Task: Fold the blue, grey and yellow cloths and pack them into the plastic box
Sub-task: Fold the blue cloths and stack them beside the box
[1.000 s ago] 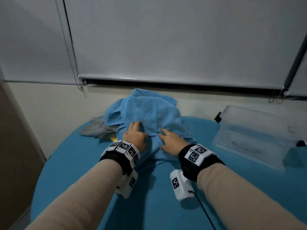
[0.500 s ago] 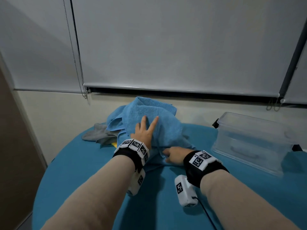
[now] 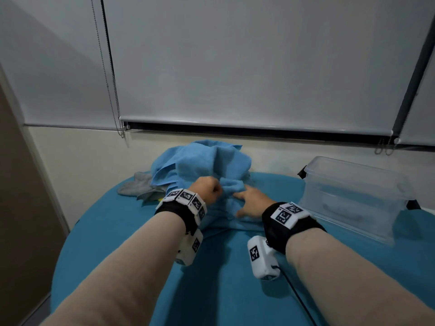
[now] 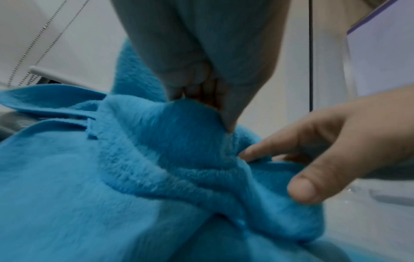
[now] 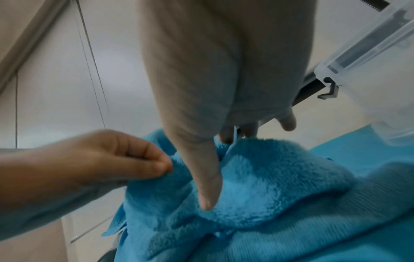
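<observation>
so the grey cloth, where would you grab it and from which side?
Probably its bare left end, coming from the table's left edge. The grey cloth lies flat with its right part tucked under the blue cloth, which the left hand pinches and the right hand touches, so only that end is free.

The left hand (image 3: 208,189), flat before, now seems to pinch the blue cloth (image 3: 207,161).

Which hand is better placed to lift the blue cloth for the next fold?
Left, probably. The left hand already pinches a bunched fold of the blue cloth, while the right hand only rests on it with fingers relaxed.
</observation>
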Motion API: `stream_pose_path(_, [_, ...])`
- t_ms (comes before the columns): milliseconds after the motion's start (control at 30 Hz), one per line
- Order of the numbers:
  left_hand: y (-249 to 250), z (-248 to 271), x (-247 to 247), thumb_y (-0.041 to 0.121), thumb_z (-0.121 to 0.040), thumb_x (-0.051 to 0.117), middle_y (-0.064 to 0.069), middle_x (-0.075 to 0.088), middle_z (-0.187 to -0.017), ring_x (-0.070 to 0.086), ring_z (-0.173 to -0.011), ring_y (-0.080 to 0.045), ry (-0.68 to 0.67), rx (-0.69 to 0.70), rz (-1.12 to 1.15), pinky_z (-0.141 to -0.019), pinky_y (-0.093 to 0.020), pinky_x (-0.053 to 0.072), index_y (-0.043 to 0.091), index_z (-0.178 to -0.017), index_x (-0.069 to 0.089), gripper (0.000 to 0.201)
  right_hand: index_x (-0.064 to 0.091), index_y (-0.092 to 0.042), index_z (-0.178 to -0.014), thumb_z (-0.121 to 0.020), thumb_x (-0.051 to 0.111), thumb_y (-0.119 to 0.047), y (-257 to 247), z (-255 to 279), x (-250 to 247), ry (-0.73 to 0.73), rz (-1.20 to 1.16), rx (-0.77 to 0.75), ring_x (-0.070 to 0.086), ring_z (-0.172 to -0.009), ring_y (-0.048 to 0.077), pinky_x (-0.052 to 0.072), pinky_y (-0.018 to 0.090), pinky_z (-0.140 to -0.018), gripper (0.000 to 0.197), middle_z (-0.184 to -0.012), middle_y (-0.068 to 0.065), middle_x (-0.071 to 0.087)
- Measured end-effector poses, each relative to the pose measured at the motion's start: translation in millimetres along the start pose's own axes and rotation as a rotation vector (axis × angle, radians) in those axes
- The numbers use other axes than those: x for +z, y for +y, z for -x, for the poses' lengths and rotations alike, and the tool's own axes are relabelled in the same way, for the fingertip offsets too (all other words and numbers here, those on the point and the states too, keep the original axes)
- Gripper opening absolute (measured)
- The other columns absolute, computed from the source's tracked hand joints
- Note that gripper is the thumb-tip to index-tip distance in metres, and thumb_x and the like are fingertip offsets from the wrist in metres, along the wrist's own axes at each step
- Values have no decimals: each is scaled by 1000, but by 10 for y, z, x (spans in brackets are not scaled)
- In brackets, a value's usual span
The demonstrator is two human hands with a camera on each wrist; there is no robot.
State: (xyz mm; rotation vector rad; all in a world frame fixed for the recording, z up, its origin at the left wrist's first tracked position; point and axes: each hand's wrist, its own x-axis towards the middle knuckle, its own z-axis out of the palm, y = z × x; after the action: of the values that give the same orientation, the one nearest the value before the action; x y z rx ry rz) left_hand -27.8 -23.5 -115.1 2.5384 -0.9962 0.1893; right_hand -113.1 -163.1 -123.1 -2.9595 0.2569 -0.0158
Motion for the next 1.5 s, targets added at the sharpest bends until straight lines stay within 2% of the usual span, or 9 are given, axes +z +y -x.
stream_pose_path(167, [219, 300, -228, 19, -78, 74, -6, 57, -93, 52, -86, -15, 241, 28, 397, -71, -14, 34, 10, -102, 64, 27, 49, -15, -98, -73, 76, -14, -161, 208, -50, 334, -442, -58, 50, -92, 21, 30, 26, -68, 37, -99, 5, 51])
stream_pose_path(367, [111, 638, -345, 36, -53, 90, -7, 26, -142, 28, -134, -22, -9, -44, 264, -111, -37, 31, 27, -145, 26, 113, 67, -10, -96, -82, 64, -6, -226, 503, -319, 420, -812, -110, 61, -90, 19, 49, 32, -85, 15, -95, 4, 67])
stream_pose_path(567, [-83, 784, -338, 4, -81, 68, -4, 70, -87, 67, -78, -9, 181, -106, 641, -80, -26, 55, 14, -89, 66, 13, 66, -9, -76, -90, 58, -15, -287, 781, -671, 425, -1042, -188, 57, -81, 19, 46, 34, -77, 17, -85, 14, 67])
stream_pose_path(733, [54, 842, -764, 18, -78, 73, -7, 64, -73, 59, -67, -21, 255, -137, 1019, -68, -29, 51, 12, -78, 61, 13, 63, 1, -107, -99, 40, -22, -26, 889, -807, 490, -655, 84, 57, -101, 31, 42, 36, -88, 34, -114, 25, 61])
stream_pose_path(900, [217, 793, -910, 37, -95, 50, -1, 61, -113, 57, -108, -21, 2, -209, 578, -92, -23, 41, 9, -118, 62, 39, 63, -16, -103, -92, 51, -16, -24, 1044, -735, 109, -435, 206, 56, -92, 25, 42, 30, -76, 16, -110, 13, 62])
stream_pose_path(1100, [217, 788, -537, 57, -91, 44, -14, 61, -123, 57, -113, -28, -251, -276, 711, -107, -41, 39, 14, -112, 64, 52, 30, -36, -142, -80, 74, -18, -165, 1037, -368, -239, -716, 33, 42, -121, 19, 41, 38, -90, 78, -127, -3, 36])
stream_pose_path(1267, [161, 854, -568, 46, -56, 84, -2, 54, -126, 55, -112, -22, -515, -202, 518, -91, -37, 48, 29, -127, 48, 81, 61, -12, -84, -83, 68, -12, -151, 857, -237, 131, -477, 32, 50, -70, 16, 40, 25, -57, 6, -73, 2, 53])
stream_pose_path(1400, [100, 863, -627, 5, -80, 69, -3, 55, -77, 54, -66, -20, -530, -224, 120, -44, -18, 40, 12, -99, 59, 23, 67, -6, -77, -93, 53, -16, 0, 823, -388, 418, -503, 156, 52, -80, 21, 37, 28, -69, 23, -82, 10, 57])
stream_pose_path(1500, [1, 833, -628, 8, -90, 55, -12, 65, -97, 61, -94, -30, -301, -240, -171, -64, -22, 46, 4, -107, 65, 20, 56, -14, -66, -98, 45, -27, 96, 843, -495, 407, -409, 204, 54, -84, 25, 38, 29, -71, 35, -88, 14, 60])
